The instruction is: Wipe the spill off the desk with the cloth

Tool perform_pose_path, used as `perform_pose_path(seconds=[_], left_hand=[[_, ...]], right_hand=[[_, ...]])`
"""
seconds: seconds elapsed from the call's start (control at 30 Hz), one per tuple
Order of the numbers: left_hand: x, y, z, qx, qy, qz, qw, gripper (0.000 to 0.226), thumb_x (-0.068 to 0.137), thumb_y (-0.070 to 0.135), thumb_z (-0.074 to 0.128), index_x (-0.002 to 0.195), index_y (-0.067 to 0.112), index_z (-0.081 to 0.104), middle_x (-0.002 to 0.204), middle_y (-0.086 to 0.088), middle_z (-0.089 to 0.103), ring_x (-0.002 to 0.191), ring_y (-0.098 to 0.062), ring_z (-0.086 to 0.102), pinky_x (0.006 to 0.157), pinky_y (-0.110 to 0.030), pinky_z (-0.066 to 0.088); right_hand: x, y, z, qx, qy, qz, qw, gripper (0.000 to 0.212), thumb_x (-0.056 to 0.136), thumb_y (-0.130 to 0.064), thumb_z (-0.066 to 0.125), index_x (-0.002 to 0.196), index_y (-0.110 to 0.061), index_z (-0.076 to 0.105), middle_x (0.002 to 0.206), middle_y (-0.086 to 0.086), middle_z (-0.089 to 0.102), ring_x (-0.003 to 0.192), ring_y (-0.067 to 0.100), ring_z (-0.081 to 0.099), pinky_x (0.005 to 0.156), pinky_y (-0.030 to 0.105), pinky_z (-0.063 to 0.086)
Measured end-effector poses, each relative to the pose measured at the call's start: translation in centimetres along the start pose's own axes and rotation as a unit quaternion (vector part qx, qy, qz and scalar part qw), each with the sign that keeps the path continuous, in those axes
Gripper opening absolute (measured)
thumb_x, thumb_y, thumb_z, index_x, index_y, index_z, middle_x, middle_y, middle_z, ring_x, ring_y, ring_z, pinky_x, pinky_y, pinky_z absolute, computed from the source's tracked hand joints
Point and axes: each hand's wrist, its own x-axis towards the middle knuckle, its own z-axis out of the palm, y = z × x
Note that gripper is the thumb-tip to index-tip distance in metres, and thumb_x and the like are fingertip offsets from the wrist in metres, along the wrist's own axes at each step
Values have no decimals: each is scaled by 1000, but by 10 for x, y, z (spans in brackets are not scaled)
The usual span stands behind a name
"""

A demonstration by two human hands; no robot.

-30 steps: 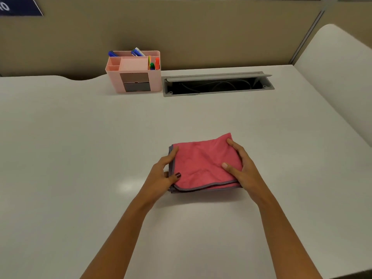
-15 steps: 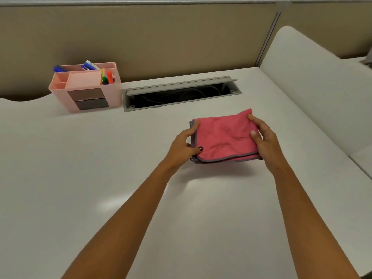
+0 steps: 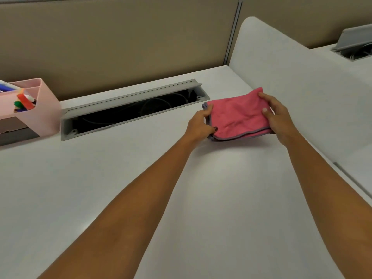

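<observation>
Gripping is shown at both side edges of a folded pink microfibre cloth with grey-stitched edging, which is held between the two hands over the far right part of the smooth white desk.

The left hand is curled round the cloth's left edge. Its thumb, tipped with a dark-polished nail, is laid on top at the near corner, and its fingers are wrapped at the far corner.

The right hand is closed on the right edge, with the thumb pressed onto the pink face and the fingers hooked over the far corner.

A shadow is cast under the near edge. Whether the cloth is resting on the desk or raised just off it cannot be told.

Just beyond the left fingers, a long grey cable trough with its flap raised is set into the desk, and pale cords can be made out inside. Well to the left of those fingers a pale pink plastic desk organiser is seen, holding coloured marker pens. Any print on them is too blurred to be read.

Beyond the right fingers a rounded white side panel is stood, and a beige fabric partition is set behind the desk.
</observation>
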Motion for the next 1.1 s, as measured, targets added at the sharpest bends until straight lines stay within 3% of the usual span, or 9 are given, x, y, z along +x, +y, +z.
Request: perform_pose_path(seconds=[0.1,0.2,0.4,0.5,0.57,0.67,0.83,0.93,1.1], left_hand=[[29,4,16,23,18,15,999,80,80,-1,67,147,19,29,146,-11,36,131,-30,41,108,-33,38],[48,5,28,48,38,31,998,80,80,-2,65,148,17,27,141,-13,40,129,-28,41,100,-20,33],[63,-5,48,66,79,0,995,70,85,6,65,146,9,31,143,-15,40,130,-27,43,105,-22,28],[57,-6,54,65,110,6,992,59,85,7,62,140,7,42,143,-16,39,125,-26,46,96,-13,24],[52,-6,57,63,116,2,991,55,85,7,60,139,9,45,144,-16,34,122,-25,48,87,-9,29],[46,-7,57,70,115,1,991,53,86,7,58,138,8,46,148,-15,28,124,-25,46,79,-3,21],[34,-4,58,121,80,35,989,40,89,3,50,128,-3,52,144,-19,36,126,-30,45,96,-15,26],[27,-3,59,164,26,68,984,45,91,3,45,136,-1,44,149,-20,31,134,-31,37,109,-27,27],[18,-9,54,190,12,96,977,46,89,1,48,135,0,46,142,-21,38,130,-33,41,108,-32,32]], right_hand=[[27,14,-6,-27,23,-6,999,53,92,5,39,132,-29,52,142,-4,46,129,10,42,110,28,34],[44,23,-6,-63,50,-10,997,54,91,7,41,130,-28,54,139,-5,50,127,9,43,112,27,32],[55,47,6,-154,111,43,981,44,94,1,44,127,-23,59,136,2,54,126,18,47,104,19,32],[50,42,19,-274,206,73,936,41,94,-2,44,124,-24,60,138,3,51,125,25,45,100,34,40],[44,34,31,-318,226,49,919,37,94,-5,45,127,-18,58,141,8,47,126,30,41,103,41,38],[35,23,54,-360,174,-10,916,37,96,-16,43,131,-7,50,142,17,44,130,34,37,112,44,27],[22,27,85,-402,58,42,913,63,99,-45,29,148,-8,17,157,15,14,146,28,5,118,44,-3],[18,40,74,-444,27,42,895,67,98,-50,24,150,-12,7,159,12,6,146,27,0,118,47,-6],[21,50,51,-450,9,69,890,69,97,-54,23,150,-12,7,159,7,5,146,26,0,116,47,-6]])
